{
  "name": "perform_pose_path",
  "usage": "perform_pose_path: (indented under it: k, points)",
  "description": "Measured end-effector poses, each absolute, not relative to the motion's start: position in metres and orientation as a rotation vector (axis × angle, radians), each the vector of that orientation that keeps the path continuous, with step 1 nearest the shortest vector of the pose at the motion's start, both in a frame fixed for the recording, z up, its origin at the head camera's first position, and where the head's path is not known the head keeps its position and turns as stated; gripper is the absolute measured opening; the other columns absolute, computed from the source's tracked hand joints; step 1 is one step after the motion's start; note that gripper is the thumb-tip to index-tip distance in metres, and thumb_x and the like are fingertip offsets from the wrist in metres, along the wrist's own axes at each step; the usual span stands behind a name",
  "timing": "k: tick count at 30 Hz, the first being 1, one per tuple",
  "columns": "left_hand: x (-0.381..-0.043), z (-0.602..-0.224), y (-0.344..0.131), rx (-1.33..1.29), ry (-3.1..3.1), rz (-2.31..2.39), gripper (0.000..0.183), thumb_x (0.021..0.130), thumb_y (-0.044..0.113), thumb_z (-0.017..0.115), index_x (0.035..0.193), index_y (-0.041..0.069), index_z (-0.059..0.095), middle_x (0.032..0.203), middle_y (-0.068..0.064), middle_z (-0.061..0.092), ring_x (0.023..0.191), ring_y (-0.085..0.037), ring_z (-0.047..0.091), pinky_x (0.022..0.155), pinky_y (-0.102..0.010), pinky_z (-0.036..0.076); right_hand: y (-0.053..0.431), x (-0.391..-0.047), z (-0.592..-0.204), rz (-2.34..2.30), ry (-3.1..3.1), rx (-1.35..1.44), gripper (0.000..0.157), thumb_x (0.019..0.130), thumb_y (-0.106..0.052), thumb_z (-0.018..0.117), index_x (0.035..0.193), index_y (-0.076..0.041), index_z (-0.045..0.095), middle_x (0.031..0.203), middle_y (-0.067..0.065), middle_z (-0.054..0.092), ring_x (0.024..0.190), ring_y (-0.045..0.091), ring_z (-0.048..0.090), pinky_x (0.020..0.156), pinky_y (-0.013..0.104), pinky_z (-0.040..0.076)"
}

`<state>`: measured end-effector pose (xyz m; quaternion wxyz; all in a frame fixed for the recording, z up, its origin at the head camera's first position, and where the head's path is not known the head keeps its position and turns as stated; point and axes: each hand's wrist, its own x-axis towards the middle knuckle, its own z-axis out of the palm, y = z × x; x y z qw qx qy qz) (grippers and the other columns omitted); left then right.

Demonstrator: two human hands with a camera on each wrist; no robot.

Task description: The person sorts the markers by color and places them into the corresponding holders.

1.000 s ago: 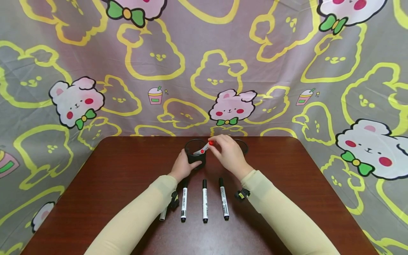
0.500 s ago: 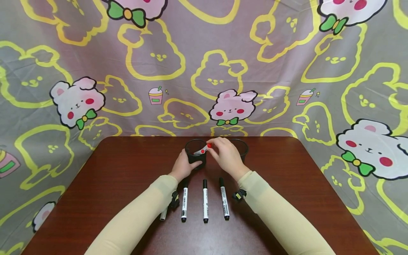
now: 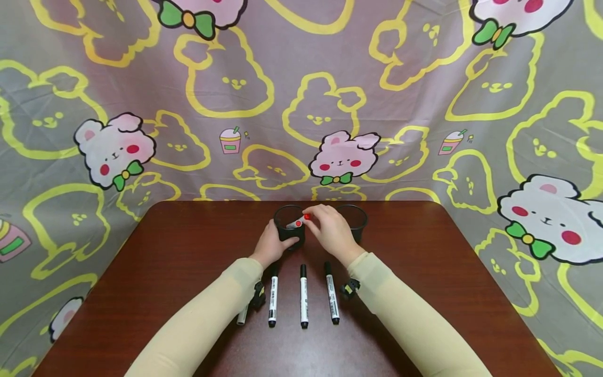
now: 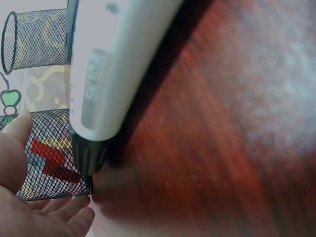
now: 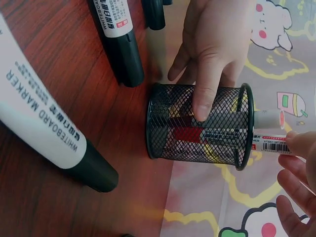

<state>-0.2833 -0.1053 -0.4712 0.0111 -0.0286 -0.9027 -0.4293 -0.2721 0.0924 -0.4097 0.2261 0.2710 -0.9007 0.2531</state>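
Observation:
My left hand (image 3: 270,245) grips a black mesh pen cup (image 5: 163,133) around its side, the thumb lying across the near wall in the right wrist view. With its fingertips, my right hand (image 3: 333,230) pinches the end of a red-capped whiteboard marker (image 5: 270,143) at the rim. The marker's red cap end reaches down inside the cup, visible through the mesh. Another marker (image 5: 266,118) with a red-marked end leans in the same cup beside it. In the left wrist view, my left hand (image 4: 29,197) curves around the cup wall.
A second mesh cup (image 3: 359,222) stands to the right, partly behind my right hand. Several black-capped whiteboard markers, such as the middle one (image 3: 303,301), lie on the brown table (image 3: 414,293) before the cups. A patterned cloth (image 3: 400,104) hangs behind the table.
My right hand has moved slightly left and down, pushing the pinched marker deeper into the cup. More of the second cup shows. The left hand stays in place.

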Motion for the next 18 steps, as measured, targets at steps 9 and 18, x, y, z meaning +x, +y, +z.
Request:
perform_pose_path:
  k: [9, 18]
  points:
    - [-0.2821, -0.47, -0.1051, -0.079, -2.83, -1.329, 0.084, 0.09, 0.035, 0.082, 0.146, -0.008, 0.037, 0.139, -0.025, 0.055, 0.127, -0.038, 0.059, 0.109, -0.052, 0.047, 0.089, -0.2736, -0.4134, 0.672, -2.478, 0.764, 0.024, 0.096, -0.023, 0.075, 0.117, -0.012, 0.073, 0.11, 0.002, 0.073, 0.1, 0.021, 0.065, 0.085, 0.036, 0.057]
    - [-0.2819, -0.4708, -0.1048, -0.066, -2.84, -1.322, 0.087, 0.09, 0.037, 0.081, 0.148, -0.009, 0.034, 0.139, -0.026, 0.055, 0.127, -0.039, 0.059, 0.108, -0.051, 0.047, 0.0865, -0.2736, -0.418, 0.677, -2.467, 0.79, 0.022, 0.095, -0.018, 0.076, 0.116, -0.013, 0.073, 0.11, 0.002, 0.073, 0.098, 0.021, 0.065, 0.083, 0.036, 0.056]
